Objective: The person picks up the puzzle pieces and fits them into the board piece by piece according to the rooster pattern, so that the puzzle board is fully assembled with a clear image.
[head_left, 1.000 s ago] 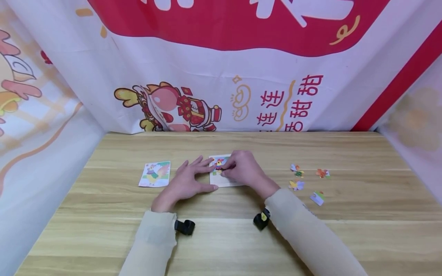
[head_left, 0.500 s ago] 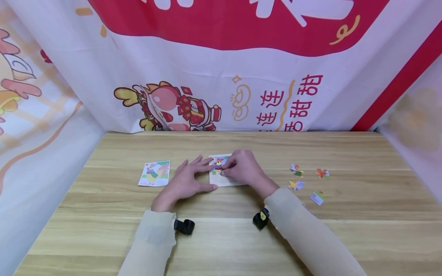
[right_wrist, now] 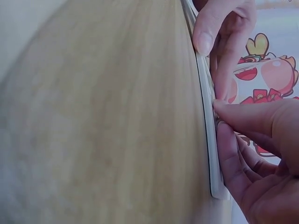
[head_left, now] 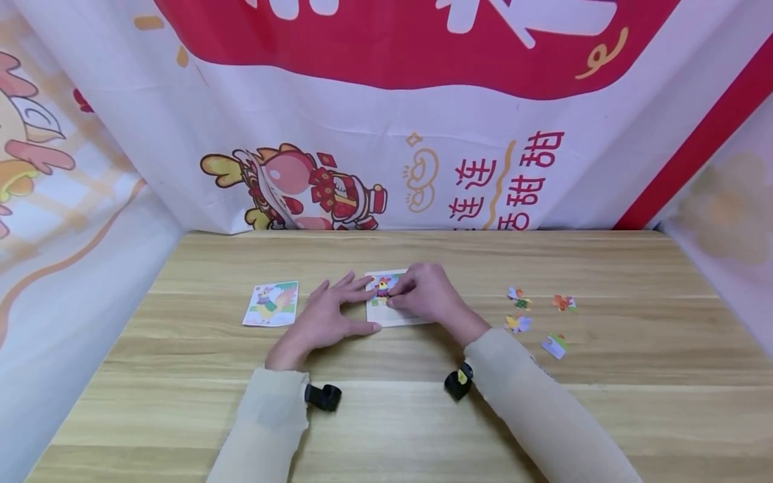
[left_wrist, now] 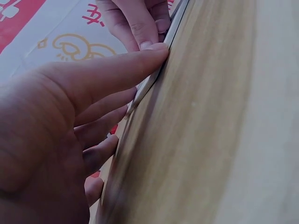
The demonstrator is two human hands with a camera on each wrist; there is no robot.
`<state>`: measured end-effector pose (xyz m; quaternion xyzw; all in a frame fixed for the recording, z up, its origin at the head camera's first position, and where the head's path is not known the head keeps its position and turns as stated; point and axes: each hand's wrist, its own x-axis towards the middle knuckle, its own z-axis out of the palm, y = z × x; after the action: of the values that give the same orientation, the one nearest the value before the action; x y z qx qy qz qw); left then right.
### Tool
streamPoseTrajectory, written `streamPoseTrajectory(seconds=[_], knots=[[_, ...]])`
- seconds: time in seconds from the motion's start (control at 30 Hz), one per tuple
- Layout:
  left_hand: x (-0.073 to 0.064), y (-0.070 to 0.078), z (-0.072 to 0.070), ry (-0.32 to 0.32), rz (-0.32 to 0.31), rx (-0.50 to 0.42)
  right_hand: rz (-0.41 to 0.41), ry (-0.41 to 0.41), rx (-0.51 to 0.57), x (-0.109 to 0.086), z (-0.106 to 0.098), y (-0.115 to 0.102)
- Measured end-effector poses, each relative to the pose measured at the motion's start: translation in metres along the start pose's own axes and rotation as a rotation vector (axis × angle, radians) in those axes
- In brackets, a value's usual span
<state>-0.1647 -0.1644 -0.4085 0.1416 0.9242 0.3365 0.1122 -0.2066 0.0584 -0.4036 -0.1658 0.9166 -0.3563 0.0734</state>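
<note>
A small white-framed puzzle board (head_left: 392,319) with part of a rooster picture lies flat on the table. My left hand (head_left: 331,316) spreads over its left side, the thumb against the near edge and the other fingertips toward the far-left corner. Over the middle of the board, my right hand (head_left: 427,295) curls, thumb and index finger pinching a small puzzle piece down at the picture; the fingers mostly hide it. In the right wrist view, those fingertips sit close together at the board's edge (right_wrist: 212,161). The board's right part is covered by the right hand.
A printed rooster card (head_left: 272,305) lies left of the left hand. Several loose puzzle pieces (head_left: 518,325) are scattered right of the right hand, including an orange one (head_left: 564,303). A printed cloth (head_left: 374,114) hangs behind the wooden table (head_left: 386,422).
Almost nothing differs. Both hands stay at the board, with only tiny shifts of the right fingertips at most.
</note>
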Motion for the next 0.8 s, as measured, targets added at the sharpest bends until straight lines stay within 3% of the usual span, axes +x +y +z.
streamPoseTrajectory(seconds=[0.33,0.57,0.8], knots=[[0.001,0.001,0.0,-0.003,-0.025,0.018,-0.007,-0.067,0.086,-0.013,-0.017,0.001],[0.003,0.001,0.002,-0.013,-0.032,0.009,0.039,0.0,0.153,-0.035,-0.047,0.01],[0.002,-0.001,0.002,-0.01,-0.033,-0.014,0.068,0.056,0.179,-0.054,-0.07,0.034]])
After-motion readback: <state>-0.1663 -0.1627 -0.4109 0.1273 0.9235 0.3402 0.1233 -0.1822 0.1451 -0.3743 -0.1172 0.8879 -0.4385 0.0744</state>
